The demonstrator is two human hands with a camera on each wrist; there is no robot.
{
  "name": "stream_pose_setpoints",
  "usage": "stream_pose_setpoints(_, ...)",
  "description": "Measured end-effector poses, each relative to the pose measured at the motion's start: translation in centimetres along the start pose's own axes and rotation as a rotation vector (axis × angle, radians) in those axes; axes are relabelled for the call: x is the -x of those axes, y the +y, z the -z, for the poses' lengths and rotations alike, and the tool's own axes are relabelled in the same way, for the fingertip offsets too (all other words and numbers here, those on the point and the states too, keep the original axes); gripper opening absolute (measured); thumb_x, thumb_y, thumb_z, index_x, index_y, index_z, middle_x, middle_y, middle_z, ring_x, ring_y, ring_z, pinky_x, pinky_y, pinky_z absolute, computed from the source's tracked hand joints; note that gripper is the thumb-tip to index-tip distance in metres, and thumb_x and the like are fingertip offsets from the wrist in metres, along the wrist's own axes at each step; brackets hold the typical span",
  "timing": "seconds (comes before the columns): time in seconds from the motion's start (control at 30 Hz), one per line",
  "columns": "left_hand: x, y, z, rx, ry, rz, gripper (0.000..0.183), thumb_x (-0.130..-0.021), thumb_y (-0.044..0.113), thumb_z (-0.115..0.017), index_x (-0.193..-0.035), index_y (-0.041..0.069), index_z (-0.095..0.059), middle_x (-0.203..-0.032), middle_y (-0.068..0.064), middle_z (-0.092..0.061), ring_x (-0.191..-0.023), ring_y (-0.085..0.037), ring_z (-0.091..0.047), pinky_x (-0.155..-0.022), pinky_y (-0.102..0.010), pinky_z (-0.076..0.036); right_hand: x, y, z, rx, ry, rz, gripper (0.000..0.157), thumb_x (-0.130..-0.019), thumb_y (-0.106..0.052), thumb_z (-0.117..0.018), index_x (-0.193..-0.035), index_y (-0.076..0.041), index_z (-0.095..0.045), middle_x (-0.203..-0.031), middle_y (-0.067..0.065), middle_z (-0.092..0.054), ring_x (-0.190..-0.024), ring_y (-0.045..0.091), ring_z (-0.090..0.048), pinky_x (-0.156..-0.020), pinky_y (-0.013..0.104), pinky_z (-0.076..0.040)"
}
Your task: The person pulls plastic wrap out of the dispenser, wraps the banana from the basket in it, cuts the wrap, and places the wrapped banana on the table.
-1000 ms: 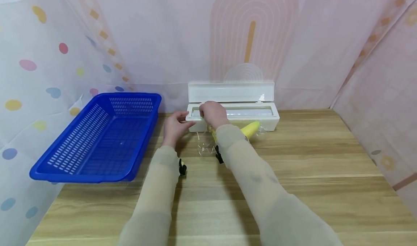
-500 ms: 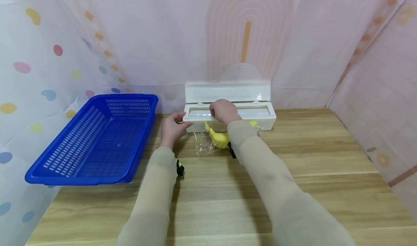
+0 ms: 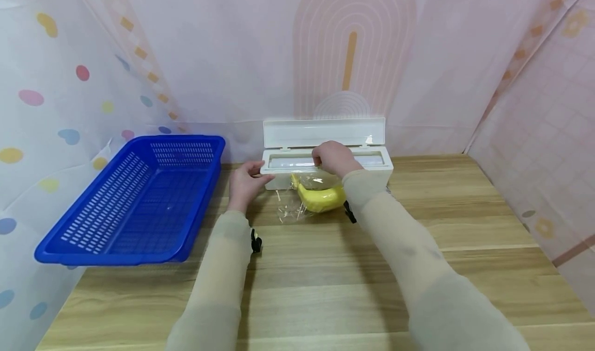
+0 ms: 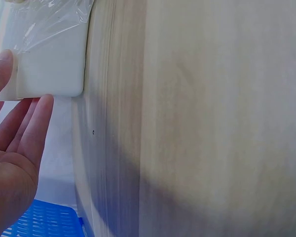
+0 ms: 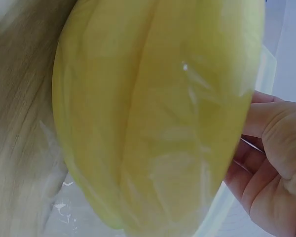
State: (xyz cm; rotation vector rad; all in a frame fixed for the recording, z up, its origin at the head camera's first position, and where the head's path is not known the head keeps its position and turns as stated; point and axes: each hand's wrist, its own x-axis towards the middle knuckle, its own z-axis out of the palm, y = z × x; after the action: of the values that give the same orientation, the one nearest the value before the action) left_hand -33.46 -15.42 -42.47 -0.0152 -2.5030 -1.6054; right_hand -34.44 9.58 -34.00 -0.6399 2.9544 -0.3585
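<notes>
A white cling film dispenser stands at the back of the table, its lid raised and a film roll inside. My left hand grips its left end, thumb on the front and fingers at the end face in the left wrist view. My right hand is curled at the front rim, right of the middle, pinching at the slide cutter's line; its fingertips are hidden. A bunch of yellow bananas is against the dispenser's front, covered by clear film. The bananas fill much of the right wrist view.
To the left is a blue plastic basket with slotted walls. A patterned cloth hangs right behind the dispenser and along both sides of the wooden table.
My right hand has slid rightward along the dispenser's front rim, uncovering more of the bananas on the left. My left hand keeps its grip on the left end. The head view has shifted slightly.
</notes>
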Motion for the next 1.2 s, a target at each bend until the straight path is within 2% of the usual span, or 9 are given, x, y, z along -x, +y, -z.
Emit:
stream_pose_setpoints(0.27,0.0,-0.1,-0.1,0.005,-0.001,-0.006,0.052,-0.08,0.016,-0.084,-0.126,0.003,-0.065,-0.118,-0.018,-0.068,-0.104,-0.026,-0.067,-0.082,-0.034,-0.058,0.2,0.5,-0.1,0.043,0.001,0.017,0.024,-0.085,0.01,-0.052,-0.08,-0.013,-0.059,-0.089,0.002,-0.062,-0.087,0.019,-0.053,-0.077,0.033,-0.046)
stream_pose_setpoints(0.47,-0.1,-0.1,-0.1,-0.001,-0.001,-0.014,0.052,-0.081,0.015,-0.084,-0.127,0.002,-0.065,-0.12,-0.019,-0.067,-0.105,-0.028,-0.067,-0.084,-0.037,-0.057,0.3,0.6,0.1,0.04,0.001,0.02,0.024,-0.085,0.009,-0.052,-0.082,-0.012,-0.062,-0.089,0.002,-0.063,-0.088,0.02,-0.055,-0.078,0.034,-0.048)
stream_pose_setpoints(0.73,-0.2,-0.2,0.0,-0.007,-0.002,-0.009,0.051,-0.081,0.016,-0.083,-0.127,0.003,-0.065,-0.121,-0.018,-0.067,-0.107,-0.028,-0.066,-0.086,-0.038,-0.056,0.4,1.0,0.0,0.05,0.025,0.05,0.018,-0.087,0.006,-0.06,-0.085,-0.011,-0.066,-0.087,0.002,-0.065,-0.088,0.02,-0.057,-0.08,0.035,-0.05)
stream_pose_setpoints(1.2,-0.1,-0.2,0.0,-0.012,0.009,-0.021,0.05,-0.08,0.016,-0.084,-0.125,0.003,-0.066,-0.119,-0.018,-0.068,-0.105,-0.027,-0.067,-0.085,-0.037,-0.057,0.8,1.6,-0.2,0.046,0.047,0.064,0.02,-0.09,0.006,-0.055,-0.082,-0.01,-0.063,-0.084,0.002,-0.061,-0.084,0.02,-0.053,-0.075,0.034,-0.046)
